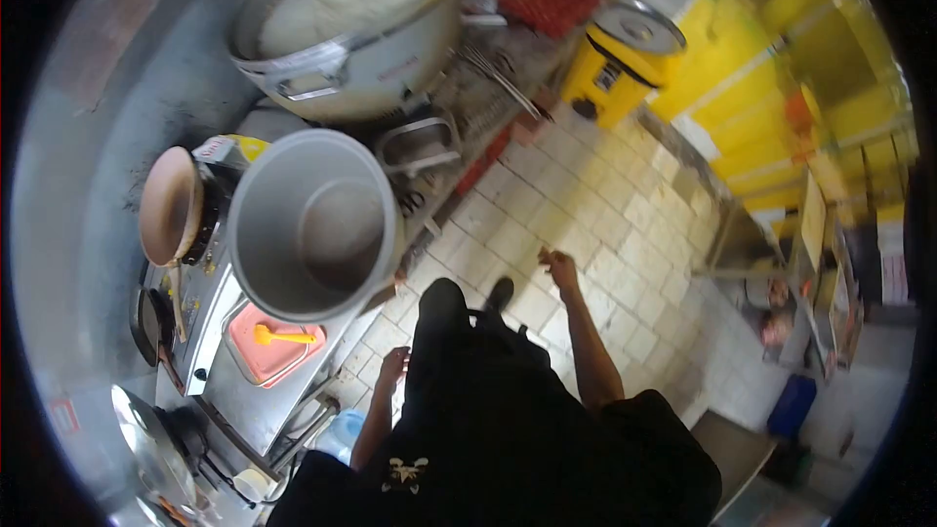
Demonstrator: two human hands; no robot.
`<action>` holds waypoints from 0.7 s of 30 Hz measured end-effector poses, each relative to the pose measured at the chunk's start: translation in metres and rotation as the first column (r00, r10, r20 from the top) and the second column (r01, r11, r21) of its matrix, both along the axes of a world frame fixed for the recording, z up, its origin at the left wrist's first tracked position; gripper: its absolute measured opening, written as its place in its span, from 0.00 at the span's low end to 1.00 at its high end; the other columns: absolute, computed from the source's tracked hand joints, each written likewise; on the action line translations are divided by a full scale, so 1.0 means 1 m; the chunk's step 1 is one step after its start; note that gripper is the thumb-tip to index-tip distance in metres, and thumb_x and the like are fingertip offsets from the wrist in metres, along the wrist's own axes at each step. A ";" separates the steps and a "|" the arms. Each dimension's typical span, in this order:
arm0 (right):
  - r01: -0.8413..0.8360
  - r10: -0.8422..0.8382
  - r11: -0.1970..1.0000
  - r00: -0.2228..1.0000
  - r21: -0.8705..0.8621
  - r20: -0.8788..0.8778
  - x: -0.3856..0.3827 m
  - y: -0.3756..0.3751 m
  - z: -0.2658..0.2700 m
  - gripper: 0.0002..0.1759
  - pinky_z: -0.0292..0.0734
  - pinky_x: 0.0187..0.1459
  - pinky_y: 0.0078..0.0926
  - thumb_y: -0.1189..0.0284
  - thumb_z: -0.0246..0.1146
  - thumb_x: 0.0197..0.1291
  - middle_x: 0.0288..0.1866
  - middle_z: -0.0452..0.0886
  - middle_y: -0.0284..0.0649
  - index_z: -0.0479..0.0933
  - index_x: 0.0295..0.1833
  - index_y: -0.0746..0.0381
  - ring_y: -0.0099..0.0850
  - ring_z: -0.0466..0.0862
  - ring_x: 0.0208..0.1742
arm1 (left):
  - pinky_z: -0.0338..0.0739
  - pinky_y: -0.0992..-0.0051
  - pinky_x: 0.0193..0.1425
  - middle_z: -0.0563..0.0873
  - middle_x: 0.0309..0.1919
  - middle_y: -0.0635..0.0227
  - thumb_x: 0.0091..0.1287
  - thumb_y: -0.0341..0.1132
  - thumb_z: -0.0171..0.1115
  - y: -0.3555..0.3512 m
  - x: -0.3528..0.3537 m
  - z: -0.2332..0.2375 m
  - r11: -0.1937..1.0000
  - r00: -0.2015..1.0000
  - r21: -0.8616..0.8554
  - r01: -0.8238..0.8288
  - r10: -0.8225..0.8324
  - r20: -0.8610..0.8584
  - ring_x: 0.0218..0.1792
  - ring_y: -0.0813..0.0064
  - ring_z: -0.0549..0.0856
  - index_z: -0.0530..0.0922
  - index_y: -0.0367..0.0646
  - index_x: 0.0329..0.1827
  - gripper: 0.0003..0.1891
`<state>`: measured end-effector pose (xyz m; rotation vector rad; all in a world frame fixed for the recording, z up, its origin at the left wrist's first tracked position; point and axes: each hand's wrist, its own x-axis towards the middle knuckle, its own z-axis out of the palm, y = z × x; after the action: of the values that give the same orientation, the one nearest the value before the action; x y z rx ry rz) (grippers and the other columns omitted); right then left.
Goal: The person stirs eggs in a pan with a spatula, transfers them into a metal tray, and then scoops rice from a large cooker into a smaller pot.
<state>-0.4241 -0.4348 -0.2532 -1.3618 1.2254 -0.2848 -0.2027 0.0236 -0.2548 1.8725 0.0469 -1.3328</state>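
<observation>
My left hand (393, 367) hangs low beside my dark-clad leg, next to the counter edge; its fingers are small and blurred, and I see nothing clearly in it. My right hand (558, 269) is held out over the tiled floor, fingers loosely bent and apart, touching nothing. Nearest to the left hand on the counter side are a large, deep grey pot (314, 224), with a brownish bottom inside, and a pink lidded container (265, 367). A yellow spatula-like tool (284, 335) lies on that lid.
A big metal pot (390, 59) of white contents stands at the back. Beside it are metal tongs (503, 78), a rectangular metal tin (420, 144) and a red egg tray (549, 0). A pan (170, 205) is at left, a yellow machine (620, 68) beyond the floor (517, 205).
</observation>
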 end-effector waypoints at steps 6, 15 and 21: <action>0.229 0.358 0.707 0.701 -0.669 0.617 0.251 -0.160 0.272 0.10 0.75 0.43 0.23 0.68 0.59 0.73 0.43 0.84 0.37 0.78 0.50 0.64 0.24 0.80 0.39 | 0.81 0.73 0.45 0.88 0.39 0.67 0.72 0.39 0.61 -0.047 0.019 0.045 0.997 0.983 -0.066 -0.049 0.060 0.175 0.44 0.75 0.85 0.85 0.39 0.45 0.12; 0.275 0.218 0.575 0.856 -0.771 0.468 0.353 -0.253 0.289 0.10 0.75 0.43 0.21 0.68 0.66 0.67 0.35 0.84 0.36 0.80 0.42 0.65 0.23 0.82 0.37 | 0.80 0.62 0.49 0.85 0.47 0.59 0.74 0.46 0.56 0.008 -0.040 -0.040 0.840 0.818 -0.202 -0.503 0.539 0.203 0.47 0.62 0.86 0.77 0.37 0.55 0.20; 0.040 0.217 0.843 0.887 -0.537 0.407 0.329 -0.304 0.083 0.07 0.77 0.45 0.22 0.76 0.62 0.63 0.37 0.86 0.37 0.81 0.45 0.65 0.24 0.84 0.41 | 0.80 0.60 0.46 0.82 0.47 0.55 0.74 0.43 0.58 -0.007 -0.131 -0.098 0.585 0.637 -0.341 -0.736 0.769 -0.055 0.47 0.59 0.85 0.74 0.41 0.55 0.16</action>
<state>-0.0952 -0.7384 -0.1700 -1.6974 0.6959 -0.8817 -0.3334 0.0169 -0.3532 1.3514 0.4921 -0.5846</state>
